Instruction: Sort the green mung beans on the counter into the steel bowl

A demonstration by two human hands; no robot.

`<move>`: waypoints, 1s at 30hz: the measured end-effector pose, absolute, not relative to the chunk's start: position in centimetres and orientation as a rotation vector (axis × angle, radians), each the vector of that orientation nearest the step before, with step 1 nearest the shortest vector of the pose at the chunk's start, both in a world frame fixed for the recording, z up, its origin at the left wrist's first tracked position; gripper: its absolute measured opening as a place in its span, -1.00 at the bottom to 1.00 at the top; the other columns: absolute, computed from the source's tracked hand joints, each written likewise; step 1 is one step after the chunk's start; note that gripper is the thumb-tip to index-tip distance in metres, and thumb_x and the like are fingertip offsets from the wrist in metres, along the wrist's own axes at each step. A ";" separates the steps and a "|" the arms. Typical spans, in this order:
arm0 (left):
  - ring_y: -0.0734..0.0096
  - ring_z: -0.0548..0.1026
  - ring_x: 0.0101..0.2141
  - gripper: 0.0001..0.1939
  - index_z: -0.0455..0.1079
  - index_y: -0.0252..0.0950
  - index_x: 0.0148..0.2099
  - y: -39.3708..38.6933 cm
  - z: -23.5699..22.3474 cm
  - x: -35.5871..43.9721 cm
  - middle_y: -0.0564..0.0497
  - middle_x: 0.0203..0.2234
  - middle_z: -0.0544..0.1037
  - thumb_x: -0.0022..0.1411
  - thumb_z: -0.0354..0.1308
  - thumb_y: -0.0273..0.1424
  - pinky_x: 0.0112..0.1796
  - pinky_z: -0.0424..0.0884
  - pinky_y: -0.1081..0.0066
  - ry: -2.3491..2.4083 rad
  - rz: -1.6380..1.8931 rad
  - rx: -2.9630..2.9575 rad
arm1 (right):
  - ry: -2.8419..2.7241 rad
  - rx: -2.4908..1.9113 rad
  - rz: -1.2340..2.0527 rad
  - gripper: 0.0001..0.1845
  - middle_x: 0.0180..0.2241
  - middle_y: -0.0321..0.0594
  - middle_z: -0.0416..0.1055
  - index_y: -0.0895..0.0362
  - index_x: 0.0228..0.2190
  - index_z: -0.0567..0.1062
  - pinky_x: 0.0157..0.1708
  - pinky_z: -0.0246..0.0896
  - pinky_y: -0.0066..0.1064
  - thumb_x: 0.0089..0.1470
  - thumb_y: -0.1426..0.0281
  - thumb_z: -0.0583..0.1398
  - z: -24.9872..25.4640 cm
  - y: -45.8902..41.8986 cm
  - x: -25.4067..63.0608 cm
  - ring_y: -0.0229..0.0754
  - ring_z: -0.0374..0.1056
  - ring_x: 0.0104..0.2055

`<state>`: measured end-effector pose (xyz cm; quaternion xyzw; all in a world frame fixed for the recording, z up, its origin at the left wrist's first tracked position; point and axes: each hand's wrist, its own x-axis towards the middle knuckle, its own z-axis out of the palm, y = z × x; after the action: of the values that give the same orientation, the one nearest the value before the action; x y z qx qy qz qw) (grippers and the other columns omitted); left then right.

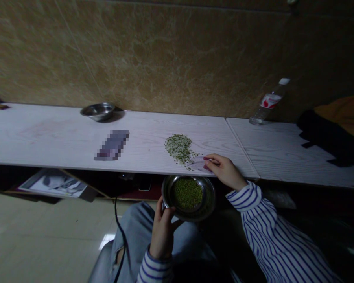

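Observation:
My left hand (pixel 163 230) grips the left rim of a steel bowl (pixel 209 196), fingers outside and thumb at the edge. Small green beans (pixel 188 193), like mung beans, cover its bottom. The bowl is just below the front edge of the white wood-grain counter (pixel 147 153), above my lap. On the counter lies a loose pile of green beans mixed with white grains (pixel 178 147). My right hand (pixel 225 169) is closed in a pinch on a thin, clear piece of plastic (pixel 197 163) at the pile's near right side; its exact kind is unclear.
A second steel bowl (pixel 98 113) stands near the wall at left, with a pixelated flat object (pixel 112 145) in front of it. A clear bottle (pixel 267 104) and a dark and yellow bag (pixel 336 129) are at right. Below is a shelf holding a box (pixel 56 182).

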<state>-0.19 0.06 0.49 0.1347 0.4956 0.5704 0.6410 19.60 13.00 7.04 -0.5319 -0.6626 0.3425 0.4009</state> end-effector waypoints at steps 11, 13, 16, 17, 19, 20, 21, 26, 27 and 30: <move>0.21 0.36 -0.07 -0.45 0.21 -0.10 0.17 0.0 0.9 0.0 -0.08 0.03 0.37 0.10 0.14 -0.39 -0.24 0.45 0.21 1.153 1.294 0.279 | -1.704 -1.312 0.891 -0.78 -0.45 -0.19 0.56 0.14 -0.28 0.52 -0.31 0.41 -0.33 0.03 0.29 0.20 7.4 13.4 19.4 -0.15 0.51 -0.39; 0.21 0.37 -0.08 -0.45 0.22 -0.10 0.16 0.0 0.8 0.0 -0.08 0.01 0.38 0.10 0.14 -0.40 -0.24 0.46 0.21 1.152 1.294 0.278 | -1.715 -1.311 0.893 -0.78 -0.45 -0.19 0.56 0.14 -0.28 0.52 -0.31 0.41 -0.33 0.03 0.29 0.20 7.4 13.4 19.3 -0.16 0.50 -0.39; 0.22 0.36 -0.07 -0.48 0.22 -0.08 0.14 0.1 0.8 -0.1 -0.06 0.02 0.36 0.11 0.13 -0.40 -0.25 0.47 0.22 1.149 1.294 0.288 | -1.721 -1.309 0.893 -0.79 -0.44 -0.20 0.56 0.13 -0.28 0.52 -0.31 0.41 -0.33 0.04 0.31 0.20 7.3 13.5 19.2 -0.17 0.50 -0.39; 0.22 0.35 -0.07 -0.49 0.22 -0.08 0.13 0.1 0.8 -0.1 -0.05 0.02 0.36 0.11 0.12 -0.40 -0.25 0.47 0.22 1.148 1.295 0.288 | -1.722 -1.307 0.896 -0.80 -0.43 -0.20 0.56 0.13 -0.28 0.52 -0.31 0.41 -0.34 0.04 0.32 0.20 7.3 13.5 19.2 -0.18 0.50 -0.39; 0.22 0.35 -0.07 -0.51 0.22 -0.08 0.13 0.0 0.8 -0.1 -0.04 0.02 0.36 0.12 0.12 -0.40 -0.25 0.47 0.23 1.139 1.295 0.294 | -1.722 -1.301 0.904 -0.79 -0.41 -0.19 0.56 0.14 -0.27 0.52 -0.31 0.41 -0.35 0.04 0.32 0.20 7.3 13.6 19.1 -0.19 0.49 -0.39; 0.23 0.35 -0.08 -0.51 0.22 -0.09 0.12 0.0 0.8 -0.1 -0.04 0.00 0.36 0.12 0.12 -0.40 -0.25 0.47 0.23 1.136 1.294 0.299 | -1.723 -1.298 0.908 -0.78 -0.40 -0.18 0.56 0.15 -0.27 0.52 -0.31 0.41 -0.36 0.03 0.32 0.20 7.3 13.6 19.1 -0.19 0.49 -0.39; 0.25 0.36 -0.10 -0.51 0.22 -0.09 0.12 0.0 0.8 -0.1 -0.04 -0.01 0.37 0.12 0.12 -0.40 -0.24 0.46 0.24 1.135 1.292 0.304 | -1.723 -1.296 0.911 -0.78 -0.40 -0.17 0.56 0.16 -0.27 0.52 -0.31 0.41 -0.36 0.03 0.33 0.20 7.2 13.7 19.1 -0.19 0.49 -0.39; 0.25 0.35 -0.09 -0.51 0.20 -0.09 0.13 0.0 0.9 -0.1 -0.04 -0.02 0.37 0.13 0.10 -0.40 -0.25 0.46 0.25 1.149 1.291 0.308 | -1.753 -1.278 0.909 -0.79 -0.38 -0.18 0.56 0.14 -0.26 0.53 -0.27 0.41 -0.33 0.05 0.34 0.19 7.1 14.0 18.7 -0.20 0.48 -0.38; 0.24 0.35 -0.09 -0.50 0.19 -0.09 0.14 0.1 1.0 -0.1 -0.05 -0.02 0.37 0.13 0.10 -0.40 -0.25 0.46 0.24 1.152 1.291 0.304 | -1.765 -1.277 0.906 -0.79 -0.37 -0.18 0.56 0.14 -0.25 0.53 -0.26 0.40 -0.33 0.05 0.35 0.19 7.0 14.0 18.6 -0.20 0.48 -0.37; 0.23 0.35 -0.09 -0.48 0.19 -0.09 0.15 0.1 1.0 -0.1 -0.05 -0.01 0.36 0.12 0.11 -0.40 -0.25 0.46 0.24 1.163 1.297 0.295 | -1.785 -1.276 0.915 -0.80 -0.32 -0.15 0.56 0.14 -0.26 0.53 -0.25 0.40 -0.32 0.05 0.35 0.18 7.0 13.9 18.3 -0.19 0.49 -0.33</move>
<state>-0.08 0.13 1.01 0.1289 0.5086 0.5672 0.6348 18.34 13.94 7.04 -0.4981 -0.6967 0.3570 0.3730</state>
